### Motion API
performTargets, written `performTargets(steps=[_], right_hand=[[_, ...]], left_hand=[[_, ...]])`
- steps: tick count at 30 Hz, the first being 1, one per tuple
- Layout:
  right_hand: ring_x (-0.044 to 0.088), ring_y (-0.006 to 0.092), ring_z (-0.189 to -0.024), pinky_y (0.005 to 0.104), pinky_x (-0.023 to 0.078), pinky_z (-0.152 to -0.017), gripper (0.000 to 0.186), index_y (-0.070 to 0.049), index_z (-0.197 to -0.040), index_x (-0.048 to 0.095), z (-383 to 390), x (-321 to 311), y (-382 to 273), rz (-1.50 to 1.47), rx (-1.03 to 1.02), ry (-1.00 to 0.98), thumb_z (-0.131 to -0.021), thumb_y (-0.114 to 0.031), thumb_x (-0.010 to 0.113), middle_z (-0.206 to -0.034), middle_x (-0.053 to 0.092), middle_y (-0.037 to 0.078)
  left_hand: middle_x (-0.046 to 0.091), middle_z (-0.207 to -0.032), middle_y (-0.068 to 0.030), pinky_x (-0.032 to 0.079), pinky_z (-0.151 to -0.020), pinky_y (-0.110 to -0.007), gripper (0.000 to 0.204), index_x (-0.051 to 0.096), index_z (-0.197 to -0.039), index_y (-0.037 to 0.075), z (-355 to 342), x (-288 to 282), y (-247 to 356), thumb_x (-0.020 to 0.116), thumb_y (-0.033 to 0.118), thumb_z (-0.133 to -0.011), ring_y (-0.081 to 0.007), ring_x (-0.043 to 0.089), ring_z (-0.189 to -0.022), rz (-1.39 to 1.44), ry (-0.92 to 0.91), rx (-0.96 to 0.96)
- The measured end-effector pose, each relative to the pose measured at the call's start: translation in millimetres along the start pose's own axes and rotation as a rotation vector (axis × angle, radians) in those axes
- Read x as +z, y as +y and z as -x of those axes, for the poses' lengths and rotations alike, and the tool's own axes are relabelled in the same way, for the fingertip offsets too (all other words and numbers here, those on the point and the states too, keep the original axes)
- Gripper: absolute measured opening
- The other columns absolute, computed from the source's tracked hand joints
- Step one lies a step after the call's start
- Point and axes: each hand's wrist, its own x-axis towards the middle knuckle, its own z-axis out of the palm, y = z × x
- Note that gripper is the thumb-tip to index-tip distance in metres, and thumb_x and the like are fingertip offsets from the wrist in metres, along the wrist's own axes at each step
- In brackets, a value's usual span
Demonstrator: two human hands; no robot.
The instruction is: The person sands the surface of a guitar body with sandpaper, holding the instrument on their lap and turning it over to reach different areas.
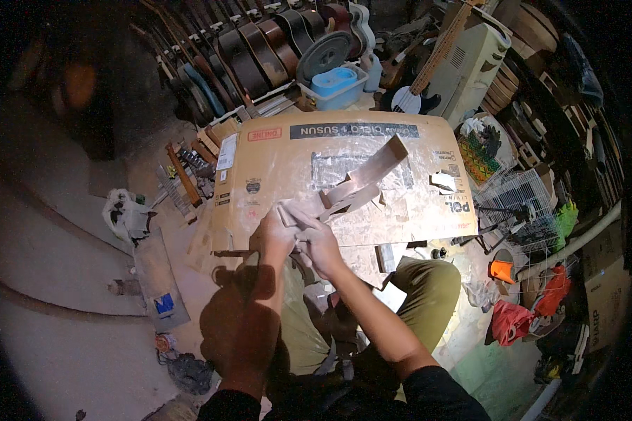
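My left hand (277, 230) and my right hand (319, 247) are close together over the near edge of a cardboard sheet (281, 161). Both are closed around the near end of a long brown wooden piece (365, 172). Pale dust coats my fingers. From my hands the piece slants up and to the right above the cardboard, with a flat, broad far end and a curved dark gap near its middle. My fingers hide its near end, so its exact kind does not show.
Several guitars (260, 56) stand in a row at the back. A pale tub with a blue container (333, 81) sits behind the cardboard. Wood pieces (182, 175) lie left; a wire rack (523, 203), an orange object (501, 271) and a red bag (510, 321) are right.
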Motion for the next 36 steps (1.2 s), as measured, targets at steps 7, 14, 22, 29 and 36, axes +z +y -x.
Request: performTargets(steps=[7,14,22,29,36], right_hand=[[0.036,0.0064,-0.042,0.0258,0.043,-0.047,0.051,-0.001,-0.137,0.049,51,-53,-75,-0.876,0.110,0.069,-0.086,-0.001,0.050,-0.089,0.052,0.001],[0.037,0.0076,-0.044,0.0276,0.047,-0.049,0.049,0.002,-0.132,0.053,99,-115,-52,-0.591,0.161,0.196,-0.083,0.001,0.049,-0.061,0.043,-0.003],[0.039,0.0070,-0.047,0.0277,0.051,-0.053,0.048,0.000,-0.125,0.060,97,-121,-13,-0.399,0.093,0.350,-0.080,0.001,0.046,-0.065,0.046,-0.002],[0.051,0.0082,-0.057,0.0260,0.052,-0.054,0.042,0.000,-0.118,0.066,101,-127,-6,-0.186,-0.002,0.414,-0.082,0.001,0.044,-0.078,0.058,0.002],[0.062,0.0142,-0.066,0.0264,0.052,-0.057,0.046,0.004,-0.119,0.064,105,-130,-17,-0.211,0.000,0.343,-0.081,0.001,0.039,-0.102,0.068,0.011]], left_hand=[[0.070,-0.101,-0.0075,0.053,-0.084,-0.033,0.049,0.061,-0.109,0.002,9,-2,35,0.083,0.011,-0.066,-0.0173,0.067,-0.093,-0.050,-0.025,0.000],[0.070,-0.104,-0.0183,0.054,-0.083,-0.042,0.058,0.059,-0.115,0.007,17,20,61,0.085,0.028,-0.067,-0.0330,0.069,-0.096,-0.244,0.349,0.100],[0.070,-0.097,-0.0181,0.052,-0.083,-0.040,0.037,0.064,-0.103,0.002,-18,36,38,0.077,0.026,-0.078,-0.0326,0.068,-0.092,-0.214,0.600,0.110],[0.066,-0.120,-0.0165,0.049,-0.091,-0.041,0.055,0.058,-0.121,0.002,-47,53,26,0.076,0.035,-0.080,-0.0317,0.064,-0.108,-0.026,0.708,0.018],[0.045,-0.149,-0.0141,0.036,-0.108,-0.037,0.083,0.043,-0.145,0.004,-27,78,46,0.080,0.037,-0.079,-0.0238,0.043,-0.137,0.229,0.551,-0.241]])
